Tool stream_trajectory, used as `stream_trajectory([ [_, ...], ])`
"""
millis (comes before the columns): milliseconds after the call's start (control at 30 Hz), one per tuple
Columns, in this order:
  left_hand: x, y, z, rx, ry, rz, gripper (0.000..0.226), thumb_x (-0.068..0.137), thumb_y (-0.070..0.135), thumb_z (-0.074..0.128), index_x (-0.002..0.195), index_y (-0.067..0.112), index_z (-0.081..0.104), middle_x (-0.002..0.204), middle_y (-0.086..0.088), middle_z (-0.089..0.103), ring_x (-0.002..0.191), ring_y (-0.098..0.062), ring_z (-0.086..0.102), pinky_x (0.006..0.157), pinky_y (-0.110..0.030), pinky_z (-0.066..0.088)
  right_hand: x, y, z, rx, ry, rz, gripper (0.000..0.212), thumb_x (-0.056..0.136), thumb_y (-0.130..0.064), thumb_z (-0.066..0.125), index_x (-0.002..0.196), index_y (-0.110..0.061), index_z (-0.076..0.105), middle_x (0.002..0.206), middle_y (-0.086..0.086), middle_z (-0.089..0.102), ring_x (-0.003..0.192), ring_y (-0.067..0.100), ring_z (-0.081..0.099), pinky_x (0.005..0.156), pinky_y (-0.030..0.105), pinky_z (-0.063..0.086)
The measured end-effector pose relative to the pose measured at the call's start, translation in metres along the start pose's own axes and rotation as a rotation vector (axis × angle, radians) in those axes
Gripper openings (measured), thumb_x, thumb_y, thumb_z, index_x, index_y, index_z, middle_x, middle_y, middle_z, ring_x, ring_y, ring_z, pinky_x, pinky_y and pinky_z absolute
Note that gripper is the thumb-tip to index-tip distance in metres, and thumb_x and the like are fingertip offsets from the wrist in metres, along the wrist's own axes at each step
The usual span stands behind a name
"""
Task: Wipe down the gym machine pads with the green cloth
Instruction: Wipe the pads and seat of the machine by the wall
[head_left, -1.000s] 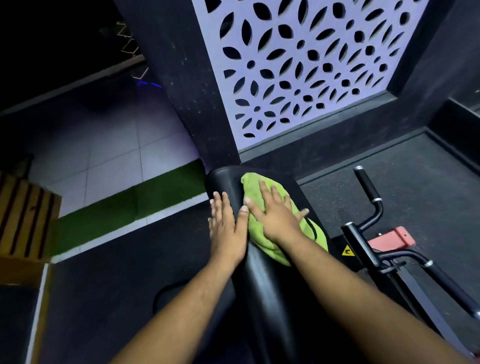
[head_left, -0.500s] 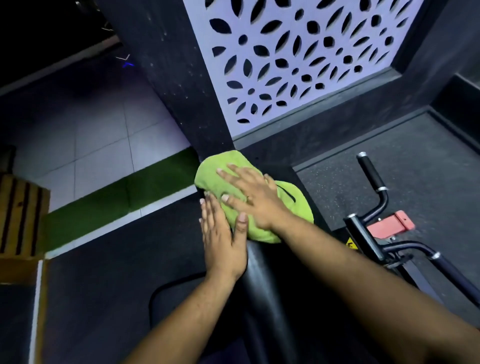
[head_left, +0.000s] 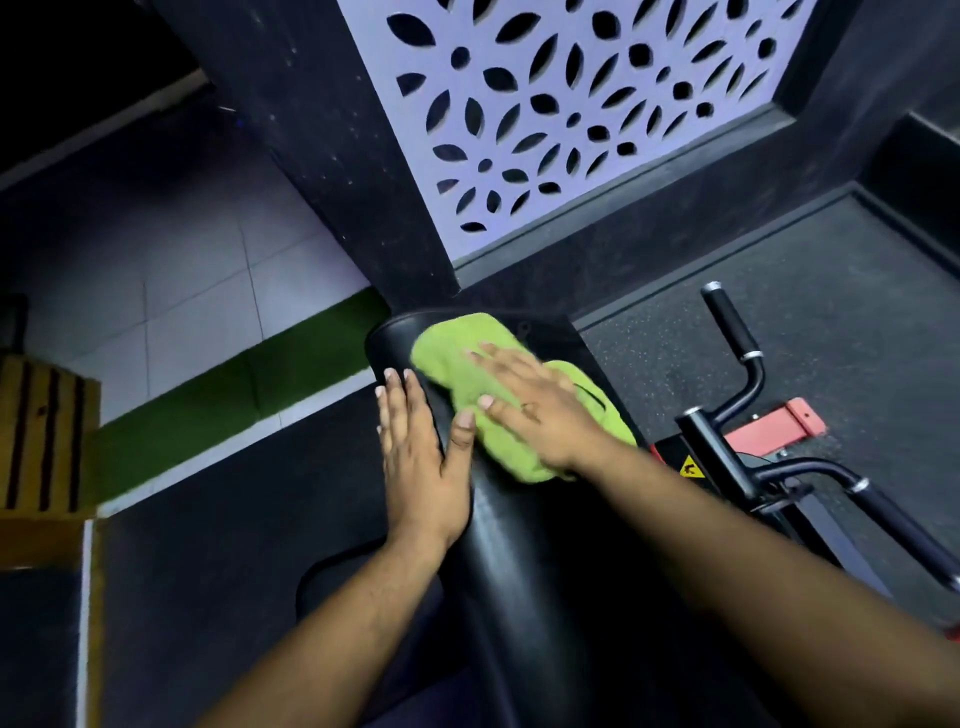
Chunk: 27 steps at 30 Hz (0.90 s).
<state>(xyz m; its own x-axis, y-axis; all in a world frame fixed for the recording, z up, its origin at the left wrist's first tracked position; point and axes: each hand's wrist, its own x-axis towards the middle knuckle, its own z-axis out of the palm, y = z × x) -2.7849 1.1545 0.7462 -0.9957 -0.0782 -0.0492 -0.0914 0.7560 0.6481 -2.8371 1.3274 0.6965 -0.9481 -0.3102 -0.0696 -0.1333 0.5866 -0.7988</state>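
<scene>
Your right hand (head_left: 535, 410) lies flat, fingers straight, pressing the green cloth (head_left: 467, 364) onto the far end of the black pad (head_left: 519, 545). Your left hand (head_left: 421, 462) rests flat on the pad's left edge, just beside the cloth. Black handles (head_left: 732, 332) stand to the right.

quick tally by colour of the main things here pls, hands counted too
green: 1, cloth
black: 3, pad, upright handle, lower handle
red: 1, bracket
hands: 2, left hand, right hand
total: 7
</scene>
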Motion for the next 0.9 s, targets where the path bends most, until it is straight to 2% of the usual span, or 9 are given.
stream_trajectory([
  [100,0.0,0.001,-0.001,-0.011,-0.013,0.0,0.102,0.083,0.091,0.009,0.163,0.028,0.001,0.169,0.013,-0.014,0.153,-0.001,-0.017,0.129,-0.045,0.002,0.011,0.056,-0.019,0.017,0.039,0.355,0.061,0.094,-0.073,0.041,0.151,-0.061,0.02,0.169,-0.017,0.014,0.156,0.01,0.011,0.117,0.073,0.008],
  [200,0.001,0.001,-0.001,-0.012,0.008,0.002,0.103,0.083,0.091,0.009,0.163,0.027,0.002,0.17,0.012,-0.013,0.154,-0.001,-0.017,0.129,-0.043,0.001,0.023,0.044,-0.016,0.011,0.033,0.55,0.062,0.098,-0.068,0.04,0.155,-0.058,0.017,0.17,-0.017,0.009,0.157,0.015,0.009,0.116,0.074,0.01],
  [333,0.0,-0.003,0.001,0.0,0.024,0.026,0.106,0.084,0.09,0.008,0.163,0.02,0.001,0.171,0.007,-0.01,0.155,-0.005,-0.013,0.129,-0.04,0.001,-0.005,-0.035,0.007,-0.047,0.011,0.251,0.063,0.093,-0.071,0.031,0.153,-0.06,0.016,0.169,-0.022,0.01,0.156,0.014,0.011,0.118,0.066,0.007],
  [400,0.001,-0.003,0.001,-0.004,0.024,0.029,0.108,0.084,0.091,0.008,0.163,0.018,0.0,0.171,0.006,-0.01,0.155,-0.004,-0.013,0.129,-0.039,0.001,-0.021,-0.03,0.008,-0.032,-0.019,0.108,0.065,0.089,-0.075,0.026,0.152,-0.063,0.015,0.168,-0.024,0.01,0.156,0.011,0.011,0.119,0.062,0.006],
  [467,0.001,-0.002,0.0,-0.009,0.005,0.015,0.107,0.083,0.091,0.008,0.163,0.021,0.0,0.17,0.008,-0.011,0.154,-0.003,-0.015,0.129,-0.039,-0.001,-0.017,0.011,0.0,-0.034,-0.021,0.143,0.067,0.088,-0.079,0.03,0.152,-0.062,0.018,0.168,-0.022,0.012,0.156,0.01,0.012,0.121,0.062,0.007],
  [567,0.0,0.001,0.0,-0.012,-0.004,0.001,0.105,0.082,0.092,0.008,0.163,0.025,-0.001,0.17,0.012,-0.013,0.153,0.0,-0.017,0.128,-0.038,-0.002,0.008,0.065,-0.02,-0.039,0.03,0.504,0.064,0.096,-0.073,0.04,0.155,-0.057,0.019,0.17,-0.015,0.013,0.156,0.016,0.016,0.117,0.073,0.01],
  [633,0.001,0.001,0.0,-0.02,0.007,-0.004,0.105,0.082,0.092,0.009,0.163,0.026,0.0,0.17,0.013,-0.012,0.153,0.0,-0.016,0.127,-0.033,-0.004,0.019,0.058,-0.018,-0.041,0.046,0.584,0.063,0.099,-0.068,0.039,0.156,-0.055,0.017,0.17,-0.015,0.011,0.156,0.018,0.014,0.116,0.072,0.013],
  [800,0.002,-0.002,0.001,-0.01,0.019,0.01,0.107,0.082,0.092,0.009,0.163,0.023,0.003,0.17,0.011,-0.01,0.155,-0.004,-0.014,0.123,-0.027,-0.004,-0.03,-0.029,0.004,-0.074,0.001,0.209,0.061,0.096,-0.069,0.034,0.154,-0.06,0.015,0.169,-0.023,0.01,0.156,0.01,0.009,0.119,0.065,0.003],
  [900,0.001,-0.002,0.0,0.005,0.004,0.011,0.107,0.082,0.092,0.009,0.163,0.023,0.002,0.17,0.01,-0.01,0.155,-0.004,-0.015,0.126,-0.031,-0.003,-0.072,-0.008,0.001,-0.041,-0.033,0.15,0.066,0.089,-0.077,0.031,0.151,-0.063,0.017,0.167,-0.026,0.013,0.155,0.006,0.01,0.119,0.064,0.0],
])
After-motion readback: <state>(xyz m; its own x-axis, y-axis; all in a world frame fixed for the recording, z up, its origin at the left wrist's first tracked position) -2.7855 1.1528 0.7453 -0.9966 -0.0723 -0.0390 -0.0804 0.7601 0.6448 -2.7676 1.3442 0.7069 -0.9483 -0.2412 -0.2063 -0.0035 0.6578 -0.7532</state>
